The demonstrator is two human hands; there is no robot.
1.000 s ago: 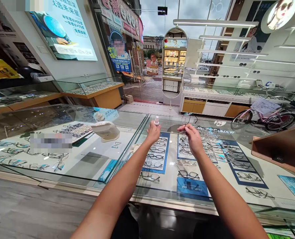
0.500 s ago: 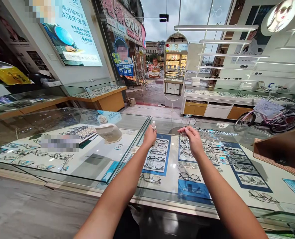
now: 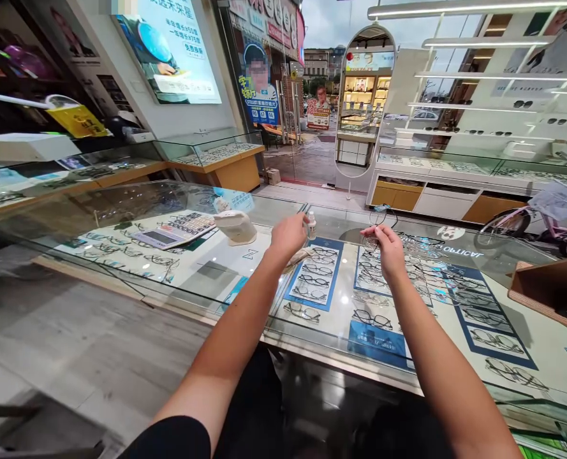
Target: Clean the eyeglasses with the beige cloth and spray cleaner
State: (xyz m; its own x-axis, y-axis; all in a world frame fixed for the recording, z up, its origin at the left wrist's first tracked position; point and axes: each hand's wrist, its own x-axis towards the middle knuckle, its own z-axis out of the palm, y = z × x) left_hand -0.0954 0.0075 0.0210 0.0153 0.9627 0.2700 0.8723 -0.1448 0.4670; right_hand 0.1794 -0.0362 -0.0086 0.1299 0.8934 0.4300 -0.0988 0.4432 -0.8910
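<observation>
Over the glass counter, my left hand (image 3: 289, 234) is closed, its fingertips against the left side of a small clear bottle with a white cap (image 3: 312, 225). The bottle is upright, its base at the glass top. A beige cloth (image 3: 296, 257) lies just below that hand. To the right, my right hand (image 3: 387, 247) pinches a pair of thin-framed eyeglasses (image 3: 382, 212). One lens sticks up above the fingers; part of the frame is lost against the display behind. Under the glass, several eyeglasses (image 3: 312, 280) lie in rows on blue-edged cards.
A beige device (image 3: 235, 227) and a calculator (image 3: 180, 231) sit on the counter to the left. A brown wooden box (image 3: 548, 296) stands at the right. Beyond the counter are an oval standing mirror (image 3: 339, 127), a pink bicycle (image 3: 541, 220) and more display cases.
The view has shifted left and down. My left hand has turned, and the bottle, earlier rising from the fist, now stands at its fingertips. My right hand keeps hold of the eyeglasses.
</observation>
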